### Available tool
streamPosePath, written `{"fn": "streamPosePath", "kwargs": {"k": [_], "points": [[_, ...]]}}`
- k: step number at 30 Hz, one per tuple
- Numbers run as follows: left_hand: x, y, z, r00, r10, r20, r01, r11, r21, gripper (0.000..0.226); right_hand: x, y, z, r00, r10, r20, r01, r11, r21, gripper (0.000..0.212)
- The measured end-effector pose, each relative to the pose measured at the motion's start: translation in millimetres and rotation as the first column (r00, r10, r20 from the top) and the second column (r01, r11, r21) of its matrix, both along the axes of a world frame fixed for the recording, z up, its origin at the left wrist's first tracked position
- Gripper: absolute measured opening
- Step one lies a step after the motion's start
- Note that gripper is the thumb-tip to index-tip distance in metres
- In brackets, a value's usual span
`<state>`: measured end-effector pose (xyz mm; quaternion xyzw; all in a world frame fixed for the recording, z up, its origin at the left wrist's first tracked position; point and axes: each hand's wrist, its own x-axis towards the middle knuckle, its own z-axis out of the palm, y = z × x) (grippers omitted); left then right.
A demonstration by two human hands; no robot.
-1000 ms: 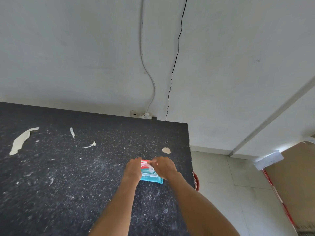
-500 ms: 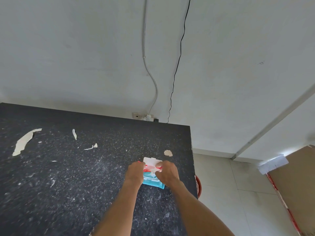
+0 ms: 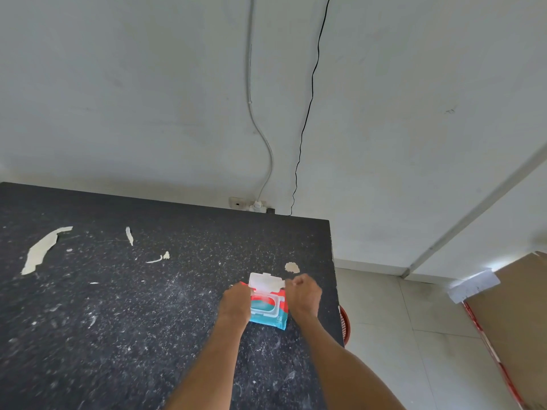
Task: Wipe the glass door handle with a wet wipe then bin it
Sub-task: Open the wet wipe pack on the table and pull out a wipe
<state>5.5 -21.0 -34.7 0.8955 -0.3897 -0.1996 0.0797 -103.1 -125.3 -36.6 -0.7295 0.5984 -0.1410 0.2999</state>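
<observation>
Black speckled counter (image 3: 118, 321), wipe pack (image 3: 268, 309) with lid flipped up, left hand (image 3: 235, 303) gripping pack, right hand (image 3: 303, 295) fisted, pinching a wipe (image 3: 273, 284).

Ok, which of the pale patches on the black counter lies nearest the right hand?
The small round beige patch, just beyond the right hand near the counter's right edge. The long streak and thin slivers lie far off on the left.

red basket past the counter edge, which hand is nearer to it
Right. The right hand is over the wipes pack's right side, toward the red basket; the left hand holds the pack's far-side edge.
</observation>
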Motion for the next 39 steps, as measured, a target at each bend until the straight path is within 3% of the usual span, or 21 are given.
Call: {"fn": "streamPosePath", "kwargs": {"k": [2, 4, 9, 15, 19, 26, 39], "points": [[-0.7, 0.6, 0.5, 1.0, 0.001, -0.001, -0.001, 1.0, 0.004, 0.032, -0.6, -5.8, 5.3, 0.974, -0.196, 0.116, 0.196, 0.98, 0.018, 0.008], [-2.0, 0.7, 1.8, 1.0, 0.003, -0.006, -0.003, 1.0, 0.002, 0.031, 1.5, -8.5, 12.1, 0.961, -0.218, 0.171, 0.214, 0.976, 0.042, 0.003], [-3.3, 1.0, 4.0, 0.996, 0.083, -0.039, -0.085, 0.995, -0.057, 0.051, 11.3, 0.8, 12.7, 0.981, 0.193, 0.012, -0.193, 0.981, 0.003, 0.021], [0.3, 8.4, 4.9, 0.995, 0.029, -0.09, -0.031, 0.999, -0.029, 0.084, 2.9, 5.0, 13.8, 0.937, 0.338, -0.091, -0.332, 0.94, 0.072, 0.018], [0.5, 11.5, 8.6, 0.989, -0.081, -0.126, 0.078, 0.996, -0.033, 0.076, -5.5, 11.1, 13.6, 0.873, 0.45, -0.189, -0.441, 0.893, 0.093, 0.02], [-4.4, 14.1, 8.1, 0.983, -0.096, -0.157, 0.097, 0.995, 0.003, 0.053, -8.5, 23.4, 18.6, 0.763, 0.558, -0.327, -0.545, 0.827, 0.14, 0.036], [-11.4, 18.4, 12.3, 0.976, -0.082, -0.2, 0.097, 0.993, 0.063, 0.054, -9.4, 30.6, 19.4, 0.752, 0.555, -0.355, -0.526, 0.83, 0.184, 0.041]]}}
